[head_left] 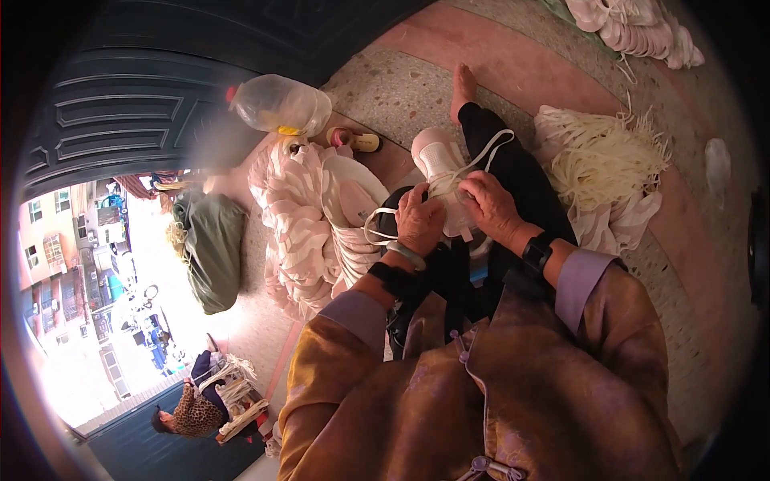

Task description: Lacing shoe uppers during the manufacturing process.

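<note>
A pale pink-white shoe upper (pixel 435 151) lies over my lap, its rounded toe pointing away from me. A white shoelace (pixel 496 143) runs across it, one loop standing up beyond my right hand and another hanging out left of my left hand. My left hand (pixel 420 218) is closed at the upper's left edge, its fingers bent around lace or upper. On the opposite edge my right hand (pixel 488 205) pinches with thumb and fingers, and the lace passes into it. Exactly what lies between the fingertips is partly hidden.
A big heap of pale shoe uppers (pixel 297 216) stands at my left. Cream laces (pixel 601 156) pile on the right, above more pale pieces. Farther off are a clear plastic jug (pixel 282 104), a sandal (pixel 354 139), a green sack (pixel 210 252) and another person (pixel 196 409) seated at lower left.
</note>
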{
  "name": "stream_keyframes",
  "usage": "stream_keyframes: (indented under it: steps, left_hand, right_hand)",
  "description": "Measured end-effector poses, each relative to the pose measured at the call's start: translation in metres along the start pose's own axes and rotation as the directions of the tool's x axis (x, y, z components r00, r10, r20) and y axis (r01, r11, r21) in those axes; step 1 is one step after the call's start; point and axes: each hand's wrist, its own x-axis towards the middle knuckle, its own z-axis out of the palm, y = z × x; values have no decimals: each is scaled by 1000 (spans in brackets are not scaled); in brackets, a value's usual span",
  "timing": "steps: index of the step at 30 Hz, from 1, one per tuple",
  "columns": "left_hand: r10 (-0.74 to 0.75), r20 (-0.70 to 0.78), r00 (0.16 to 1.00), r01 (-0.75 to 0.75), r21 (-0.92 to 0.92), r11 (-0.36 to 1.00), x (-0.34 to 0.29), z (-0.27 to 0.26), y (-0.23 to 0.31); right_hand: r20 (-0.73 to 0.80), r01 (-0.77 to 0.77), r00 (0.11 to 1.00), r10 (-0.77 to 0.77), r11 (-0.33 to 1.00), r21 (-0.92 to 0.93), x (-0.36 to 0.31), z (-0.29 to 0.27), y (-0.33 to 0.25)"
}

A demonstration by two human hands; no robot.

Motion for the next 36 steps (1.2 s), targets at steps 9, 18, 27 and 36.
stream_keyframes:
  steps: [9, 18, 27, 36]
  left_hand:
    - [116, 85, 990, -123, 84, 989, 11, -10, 2]
    - [29, 157, 987, -30, 2, 1000, 12, -8, 7]
    - [-176, 169, 970, 157, 116, 981, 17, 1, 22]
    - [-130, 172, 976, 111, 118, 987, 16, -3, 19]
  right_hand:
    - [-58, 14, 998, -7, 993, 115, -2, 4, 3]
    - [-41, -25, 999, 30, 993, 119, -2, 4, 0]
    - [-61, -66, 995, 77, 986, 156, 0, 7, -1]
    - [-15, -54, 998, 59, 972, 229, 10, 6, 18]
